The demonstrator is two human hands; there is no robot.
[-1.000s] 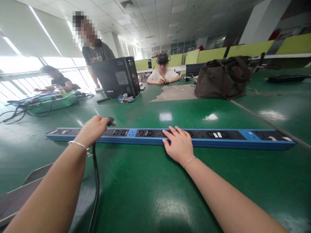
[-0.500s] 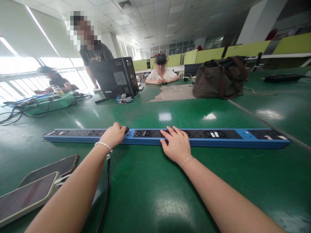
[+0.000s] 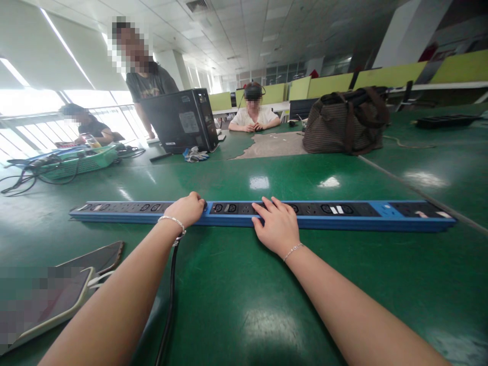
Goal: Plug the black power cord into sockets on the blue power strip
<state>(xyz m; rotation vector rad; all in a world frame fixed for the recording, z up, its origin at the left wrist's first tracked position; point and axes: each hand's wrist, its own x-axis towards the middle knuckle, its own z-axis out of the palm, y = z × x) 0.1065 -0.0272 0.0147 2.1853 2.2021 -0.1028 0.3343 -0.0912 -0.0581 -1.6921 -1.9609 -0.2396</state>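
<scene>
A long blue power strip (image 3: pixel 244 221) with black socket blocks lies across the green table. My left hand (image 3: pixel 186 209) is closed around a black power plug (image 3: pixel 205 205) at the strip, left of its middle. Most of the plug is hidden by my fingers, so I cannot tell whether its pins sit in a socket. From under that wrist a black cable (image 3: pixel 172 295) runs down toward me. My right hand (image 3: pixel 277 224) rests on the strip, right of the middle, with its fingers spread over the sockets.
Two phones (image 3: pixel 57 300) lie at the left front, one with a white cable. Farther back are a green basket (image 3: pixel 95 161) of cables, a black computer case (image 3: pixel 179 122), gloves (image 3: pixel 195 154) and a brown bag (image 3: pixel 331 127). Several people are beyond the table.
My left hand has shifted a little to the right along the strip with the plug, and its cable has moved along. My right hand stays in place on the strip.
</scene>
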